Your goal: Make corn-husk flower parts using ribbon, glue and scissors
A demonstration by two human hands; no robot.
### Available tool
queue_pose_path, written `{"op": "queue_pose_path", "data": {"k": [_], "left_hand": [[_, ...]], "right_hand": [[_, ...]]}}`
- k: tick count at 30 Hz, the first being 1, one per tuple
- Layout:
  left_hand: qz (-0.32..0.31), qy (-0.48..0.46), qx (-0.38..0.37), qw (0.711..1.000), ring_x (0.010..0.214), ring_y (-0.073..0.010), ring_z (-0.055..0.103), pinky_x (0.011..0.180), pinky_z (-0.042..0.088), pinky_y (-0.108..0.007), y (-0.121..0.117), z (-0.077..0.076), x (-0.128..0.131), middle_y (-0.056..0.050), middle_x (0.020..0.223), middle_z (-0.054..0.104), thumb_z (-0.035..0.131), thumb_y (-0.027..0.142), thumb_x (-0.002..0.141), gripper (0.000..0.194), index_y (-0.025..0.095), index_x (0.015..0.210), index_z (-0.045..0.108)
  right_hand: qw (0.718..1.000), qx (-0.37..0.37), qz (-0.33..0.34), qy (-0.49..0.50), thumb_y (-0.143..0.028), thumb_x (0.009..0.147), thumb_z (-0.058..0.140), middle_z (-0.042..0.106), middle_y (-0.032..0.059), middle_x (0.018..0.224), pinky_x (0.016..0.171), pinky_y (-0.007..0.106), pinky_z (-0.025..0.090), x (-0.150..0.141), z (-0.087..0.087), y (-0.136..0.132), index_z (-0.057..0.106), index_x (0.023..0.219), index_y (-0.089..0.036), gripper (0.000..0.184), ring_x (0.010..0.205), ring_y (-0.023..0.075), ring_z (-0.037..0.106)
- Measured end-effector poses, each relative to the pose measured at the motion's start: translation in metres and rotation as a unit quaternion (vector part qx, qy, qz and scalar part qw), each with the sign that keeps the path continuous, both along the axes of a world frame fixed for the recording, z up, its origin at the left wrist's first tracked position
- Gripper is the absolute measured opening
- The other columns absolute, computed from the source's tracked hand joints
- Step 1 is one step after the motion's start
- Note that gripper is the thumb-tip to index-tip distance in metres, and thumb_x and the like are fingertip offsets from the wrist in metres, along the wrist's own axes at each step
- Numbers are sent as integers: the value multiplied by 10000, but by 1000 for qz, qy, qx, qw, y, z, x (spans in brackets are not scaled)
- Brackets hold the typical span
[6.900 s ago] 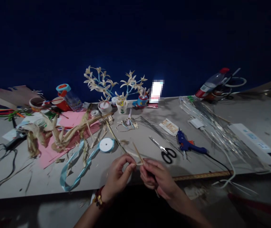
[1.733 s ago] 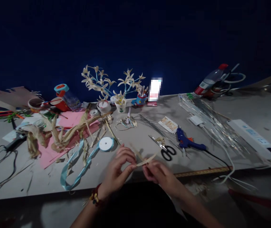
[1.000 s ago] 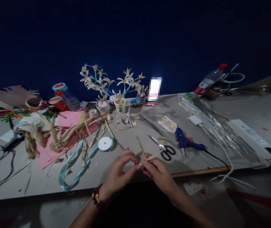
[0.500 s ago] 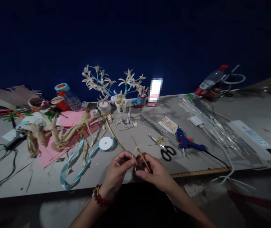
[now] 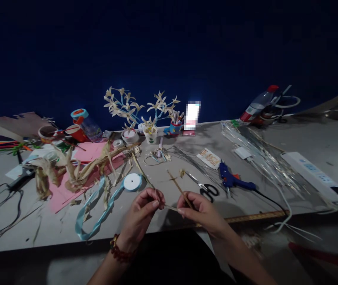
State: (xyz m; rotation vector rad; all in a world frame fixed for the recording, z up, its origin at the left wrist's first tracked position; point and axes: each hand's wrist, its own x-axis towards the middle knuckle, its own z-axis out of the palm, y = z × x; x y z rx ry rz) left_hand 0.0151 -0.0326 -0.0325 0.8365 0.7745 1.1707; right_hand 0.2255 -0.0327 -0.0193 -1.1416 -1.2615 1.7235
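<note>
Near the table's front edge, a narrow pale strip of corn husk [image 5: 171,208] is stretched between my two hands. My left hand [image 5: 141,211] pinches one end of it between thumb and fingers. My right hand [image 5: 201,211] pinches the other end and also grips a thin brown stick [image 5: 179,189], which slants up and to the left. Just beyond the stick lie black-handled scissors [image 5: 209,191], with a small curled husk scrap [image 5: 182,173] by their tips. A white spool [image 5: 132,182] of light-blue ribbon lies beyond my left hand.
A blue glue gun [image 5: 235,180] lies right of the scissors, its cord trailing. Dried corn husks [image 5: 76,178] cover pink paper [image 5: 57,198] at left. Husk flowers [image 5: 121,105] stand in cups behind. Wires, a power strip [image 5: 311,174] and a bottle [image 5: 257,105] are at right.
Over the last second my hands have drawn apart, pulling the husk strip straight between them. Earlier the strip was bent and my fingertips met. The stick stays in my right hand.
</note>
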Motion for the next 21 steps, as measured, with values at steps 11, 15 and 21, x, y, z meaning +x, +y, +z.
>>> {"op": "queue_pose_path", "data": {"k": [11, 15, 21], "left_hand": [[10, 496, 466, 733, 1119, -270, 570, 1050, 368, -485, 4, 31, -17, -64, 1067, 731, 685, 180, 886, 226, 255, 1096, 655], [-27, 487, 426, 762, 936, -229, 595, 1018, 367, -467, 8, 32, -10, -30, 850, 712, 601, 173, 943, 91, 239, 899, 646], [-7, 329, 318, 889, 893, -217, 596, 908, 442, -391, -3, 21, -5, -60, 857, 659, 565, 214, 969, 97, 205, 878, 595]], "right_hand": [[998, 25, 54, -14, -464, 752, 792, 514, -32, 687, 627, 248, 347, 12, 17, 8, 641, 749, -162, 337, 648, 123, 430], [1000, 11, 22, -1, -514, 750, 797, 579, -9, 685, 556, 230, 337, 14, 17, 7, 679, 776, -156, 377, 601, 112, 451], [934, 48, -346, 73, -597, 776, 735, 588, -6, 701, 400, 205, 216, 40, -15, 14, 696, 868, -200, 410, 458, 66, 322]]}}
